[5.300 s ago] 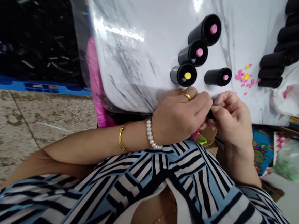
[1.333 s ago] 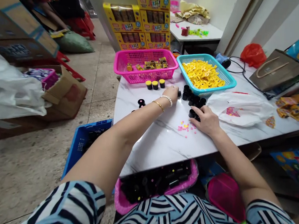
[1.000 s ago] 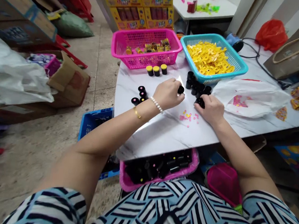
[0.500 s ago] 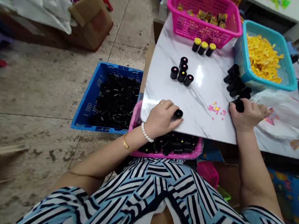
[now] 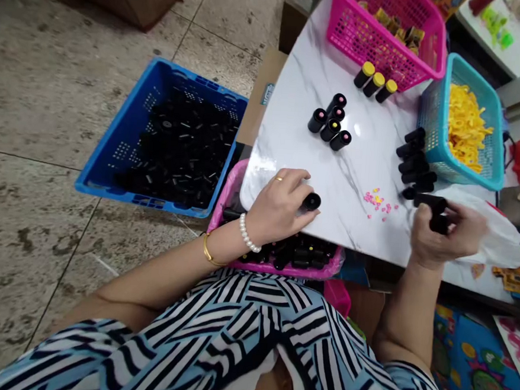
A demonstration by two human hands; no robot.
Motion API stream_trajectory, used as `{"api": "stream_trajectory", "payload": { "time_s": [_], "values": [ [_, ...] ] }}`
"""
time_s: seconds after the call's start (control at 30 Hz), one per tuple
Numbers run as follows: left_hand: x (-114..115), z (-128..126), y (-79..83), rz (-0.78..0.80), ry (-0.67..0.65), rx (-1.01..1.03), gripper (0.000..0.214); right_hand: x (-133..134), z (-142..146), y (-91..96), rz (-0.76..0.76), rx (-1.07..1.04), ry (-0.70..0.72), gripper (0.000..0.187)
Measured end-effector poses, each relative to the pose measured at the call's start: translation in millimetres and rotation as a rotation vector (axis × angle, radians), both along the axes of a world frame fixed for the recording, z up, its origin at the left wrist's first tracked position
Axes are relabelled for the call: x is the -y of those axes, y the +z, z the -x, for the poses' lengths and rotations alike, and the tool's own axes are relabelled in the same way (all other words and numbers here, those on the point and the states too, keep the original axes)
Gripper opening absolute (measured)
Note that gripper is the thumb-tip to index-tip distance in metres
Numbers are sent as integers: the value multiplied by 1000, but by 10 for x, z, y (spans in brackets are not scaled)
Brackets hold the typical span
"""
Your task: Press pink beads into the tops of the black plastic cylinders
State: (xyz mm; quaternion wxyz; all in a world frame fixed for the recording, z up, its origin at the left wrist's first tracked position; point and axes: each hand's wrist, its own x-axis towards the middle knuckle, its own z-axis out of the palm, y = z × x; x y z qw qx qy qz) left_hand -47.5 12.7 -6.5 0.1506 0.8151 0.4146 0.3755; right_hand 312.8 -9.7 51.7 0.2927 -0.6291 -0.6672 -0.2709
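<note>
My left hand (image 5: 281,205) is closed around a small black cylinder (image 5: 312,201) at the table's near left edge, its round end showing. At the right, my right hand (image 5: 444,231) grips another black cylinder (image 5: 431,202), lifted off the table; motion blurs the fingers a little. Beside it, several black cylinders (image 5: 416,164) lie in a row next to the turquoise basket. Small pink and yellow beads (image 5: 378,200) are scattered between my hands. Farther back stands a group of black cylinders (image 5: 331,128) with pink or yellow dots in their ends.
Three yellow-topped black cylinders (image 5: 375,83) stand before a pink basket (image 5: 385,55). A turquoise basket (image 5: 494,158) holds yellow plastic pieces. A white plastic bag (image 5: 502,236) lies at right. A blue crate (image 5: 93,153) of black parts sits left; a pink-rimmed bin (image 5: 229,187) is below the table edge.
My right hand has risen from the row of black cylinders and drawn back, now holding one. My left hand keeps its cylinder. The whole view has turned and shifted.
</note>
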Motion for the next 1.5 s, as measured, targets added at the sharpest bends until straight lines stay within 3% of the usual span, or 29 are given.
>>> {"api": "stream_trajectory", "payload": {
  "time_s": [0.03, 0.1, 0.2, 0.27, 0.37, 0.5, 0.57, 0.63, 0.73, 0.8, 0.9, 1.1, 1.23, 1.4, 1.5],
  "values": [
    [4, 3, 11, 1, -11, -9, 26, 33, 223, -29, -35, 3, 49, 43],
    [13, 12, 31, 8, -26, -24, 24, 59, 708, -141, 132, 8, 246, 40],
    [12, 26, 43, 28, -37, -24, 34, -19, 1321, -335, 239, -4, 426, 34],
    [-10, 25, 45, 52, -64, -6, 56, -109, 1556, -406, 262, -77, 476, 33],
    [-57, -5, 56, 63, -137, 47, 79, -202, 1684, -390, 270, -241, 589, 44],
    [-71, -85, 80, 48, -173, 59, 74, -167, 1618, -266, 191, -464, 675, 51],
    [-54, -115, 83, 63, -127, 37, 67, -68, 1464, -228, 164, -531, 583, 42],
    [-38, -128, 80, 70, -86, 33, 63, 78, 1207, -220, 146, -576, 339, 31],
    [-36, -128, 75, 44, -89, 47, 67, 303, 729, -252, 160, -574, -117, 31],
    [-45, -126, 74, 34, -110, 42, 70, 403, 482, -291, 292, -508, -250, 33],
    [-47, -137, 72, 28, -127, 39, 68, 452, 352, -342, 407, -440, -257, 32],
    [1, -189, 80, -6, -88, -12, 67, 374, 392, -330, 466, -424, -231, 17],
    [2, -197, 89, -9, -89, -2, 65, 344, 312, -269, 576, -555, -175, 27],
    [-1, -182, 57, 17, -89, -23, 50, 303, 375, -249, 512, -406, -143, 21],
    [21, -169, 47, 45, -55, 18, 70, 274, 411, -263, 501, -377, -156, 14]
  ]
}}
